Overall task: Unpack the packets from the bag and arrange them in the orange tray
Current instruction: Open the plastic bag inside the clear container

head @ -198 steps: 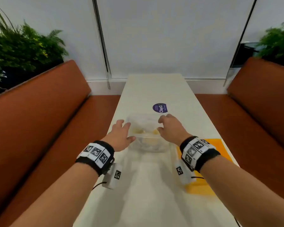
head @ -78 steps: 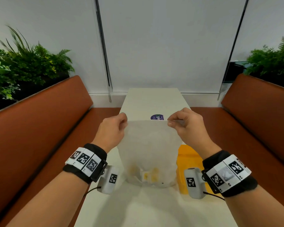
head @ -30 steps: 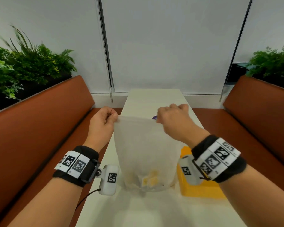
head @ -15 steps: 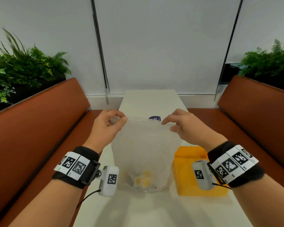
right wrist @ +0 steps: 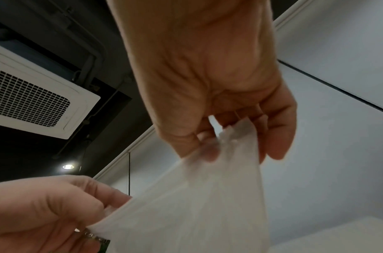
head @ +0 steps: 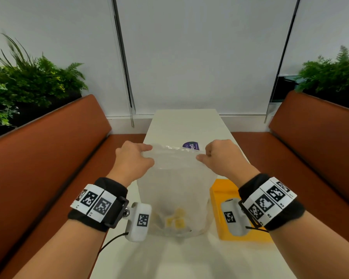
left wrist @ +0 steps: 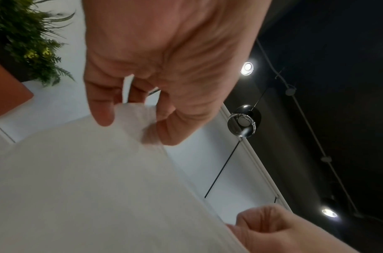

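Now pinching bag rim with both left hand and right hand, right re-gripped, mouth parting; packets far below, unpacking pending.

I see a frosted, translucent plastic bag, thin and crinkly, with a faint sheen along its top edge; in my left wrist view its film looks soft and matt. Small yellow packets show blurred through it, their material unclear. The orange tray looks like smooth, matt plastic. The long white table has a smooth, slightly glossy top. The rust-brown bench seats look like smooth leather or vinyl with a dull sheen. The black wristbands seem to be matt cloth, carrying smooth white plastic camera housings.
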`<state>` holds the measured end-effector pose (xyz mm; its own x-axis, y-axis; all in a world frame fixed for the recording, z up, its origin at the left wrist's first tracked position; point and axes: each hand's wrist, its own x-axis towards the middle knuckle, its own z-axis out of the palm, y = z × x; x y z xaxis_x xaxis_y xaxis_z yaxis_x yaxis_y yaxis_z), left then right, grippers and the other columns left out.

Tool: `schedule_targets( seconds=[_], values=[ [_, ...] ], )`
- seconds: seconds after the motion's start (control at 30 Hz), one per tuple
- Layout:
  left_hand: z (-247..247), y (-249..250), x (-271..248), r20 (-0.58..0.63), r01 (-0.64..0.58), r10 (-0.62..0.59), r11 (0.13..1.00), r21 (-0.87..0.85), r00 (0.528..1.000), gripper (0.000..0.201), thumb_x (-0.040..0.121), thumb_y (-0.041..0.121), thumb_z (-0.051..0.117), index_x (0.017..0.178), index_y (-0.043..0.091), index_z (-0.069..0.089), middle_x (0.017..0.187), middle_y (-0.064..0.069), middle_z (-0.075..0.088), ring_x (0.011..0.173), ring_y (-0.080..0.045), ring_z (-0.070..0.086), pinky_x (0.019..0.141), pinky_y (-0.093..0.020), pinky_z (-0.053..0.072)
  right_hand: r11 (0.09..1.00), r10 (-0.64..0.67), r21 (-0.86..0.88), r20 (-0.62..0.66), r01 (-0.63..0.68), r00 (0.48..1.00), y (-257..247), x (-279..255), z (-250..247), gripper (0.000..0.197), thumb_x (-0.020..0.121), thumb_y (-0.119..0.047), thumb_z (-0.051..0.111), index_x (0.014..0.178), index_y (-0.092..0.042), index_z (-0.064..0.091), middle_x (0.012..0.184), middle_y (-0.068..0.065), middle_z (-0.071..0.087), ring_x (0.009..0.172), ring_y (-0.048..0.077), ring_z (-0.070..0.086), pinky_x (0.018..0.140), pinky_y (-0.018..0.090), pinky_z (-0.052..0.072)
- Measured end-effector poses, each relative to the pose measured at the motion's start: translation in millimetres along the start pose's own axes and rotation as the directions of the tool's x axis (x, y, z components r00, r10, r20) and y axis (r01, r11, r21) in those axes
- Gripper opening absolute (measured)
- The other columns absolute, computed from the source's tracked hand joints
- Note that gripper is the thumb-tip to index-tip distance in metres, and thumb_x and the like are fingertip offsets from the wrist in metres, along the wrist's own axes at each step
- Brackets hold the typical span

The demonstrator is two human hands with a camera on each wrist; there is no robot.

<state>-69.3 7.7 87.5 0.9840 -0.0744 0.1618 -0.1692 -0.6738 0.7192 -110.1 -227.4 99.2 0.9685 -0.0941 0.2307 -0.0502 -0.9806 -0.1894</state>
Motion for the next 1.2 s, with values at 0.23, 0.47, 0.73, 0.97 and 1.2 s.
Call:
schedule_targets(
  seconds=[0.23,0.47,0.73,0.97,1.2],
  values=[
    [11,-5,-7,0.151,0.073,-0.049,0.984,-0.162,0.987,0.06,0.083,-0.012,0.051,0.139,0.01,0.049,0.13,-0.013,0.057,0.094,-0.019,0.064,0.071,-0.016,0.047,0.781,0.123,0.591,0.174,-0.203,0.977,-3,-7,17,0.025,0.089,0.001,0.048,0.099,-0.013,0.065,0.101,0.011,0.055,0.068,0.026,0.063,0.052,0.028,0.056],
    [19,-10,-11,0.388,0.473,-0.271,0.531,-0.703,0.881,0.039,0.081,-0.03,0.032,0.095,-0.001,0.053,0.091,-0.015,0.052,0.078,-0.023,0.054,0.075,-0.044,0.052,-0.296,0.188,0.928,0.289,-0.227,0.939,2,-16,60,0.02,0.089,0.011,0.051,0.101,-0.001,0.061,0.092,0.015,0.061,0.075,0.02,0.061,0.061,0.026,0.054],
    [26,-26,-2,0.522,0.548,-0.277,0.021,-0.836,0.807,0.055,0.079,-0.024,0.024,0.128,-0.006,0.042,0.13,-0.027,0.05,0.115,-0.041,0.054,0.066,-0.041,0.057,-0.275,0.004,0.901,0.352,-0.337,0.936,-1,-26,68,0.017,0.091,-0.013,0.06,0.105,-0.003,0.062,0.097,0.011,0.069,0.085,0.022,0.067,0.074,0.034,0.057],
    [32,-27,-4,0.486,0.558,-0.349,0.142,-0.818,0.801,0.04,0.079,-0.011,0.036,0.116,-0.01,0.052,0.112,-0.023,0.057,0.064,-0.024,0.063,0.054,-0.026,0.055,0.359,-0.034,0.779,0.562,-0.515,0.826,4,-25,72,0.024,0.092,-0.019,0.058,0.108,-0.001,0.064,0.093,0.012,0.066,0.083,0.028,0.062,0.072,0.037,0.05],
    [39,-27,-16,0.614,0.706,-0.361,0.461,-0.537,0.702,0.024,0.092,0.024,0.063,0.103,0.003,0.065,0.082,-0.009,0.072,0.064,-0.018,0.068,0.064,-0.03,0.056,-0.429,0.117,0.745,0.606,-0.51,0.787,-2,-19,85,0.021,0.101,-0.01,0.037,0.105,-0.001,0.055,0.088,0.013,0.063,0.065,0.025,0.061,0.062,0.044,0.053]
  ],
)
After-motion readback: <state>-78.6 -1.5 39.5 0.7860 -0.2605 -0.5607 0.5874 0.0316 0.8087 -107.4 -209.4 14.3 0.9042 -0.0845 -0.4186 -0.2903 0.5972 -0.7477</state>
